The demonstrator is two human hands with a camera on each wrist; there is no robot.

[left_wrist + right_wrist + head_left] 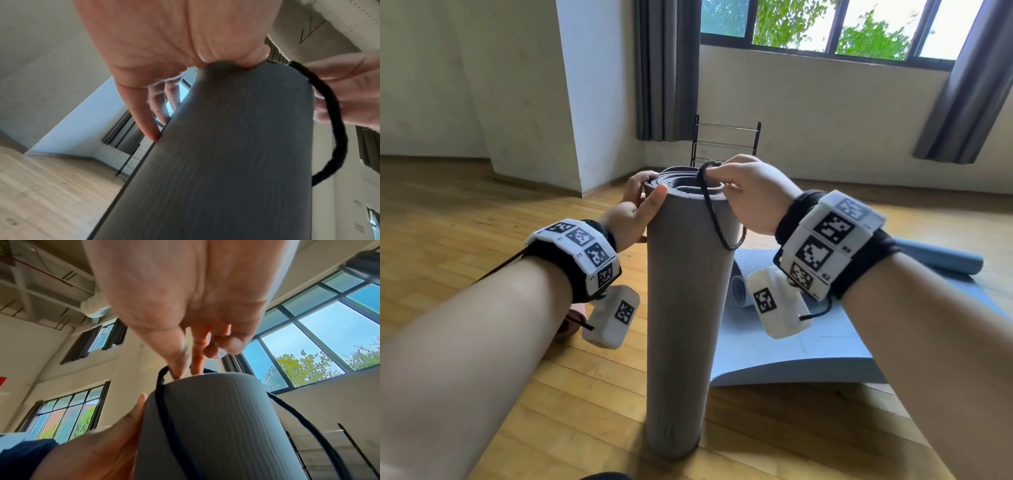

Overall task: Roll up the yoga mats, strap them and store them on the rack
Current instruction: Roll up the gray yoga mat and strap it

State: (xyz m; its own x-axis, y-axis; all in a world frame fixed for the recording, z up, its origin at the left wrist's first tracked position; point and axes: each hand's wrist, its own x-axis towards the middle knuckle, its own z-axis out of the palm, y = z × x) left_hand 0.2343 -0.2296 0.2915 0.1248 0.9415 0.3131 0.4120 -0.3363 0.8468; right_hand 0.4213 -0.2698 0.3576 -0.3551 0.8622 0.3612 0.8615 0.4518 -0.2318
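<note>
Rolling of grey mat (681, 308) done; left hand (635, 209) grips its top rim, right hand (750, 192) pinches strap (717, 219) there; strapping, blue mat (808, 342), rack (726, 142) remain.

Grey curtains (666, 68), window (825, 27)

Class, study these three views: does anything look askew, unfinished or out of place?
The black strap loop is not around the upright grey rolled mat; it hangs over the top rim, held by the right hand. Behind, a blue mat lies partly unrolled, one edge lifting off the floor.
</note>
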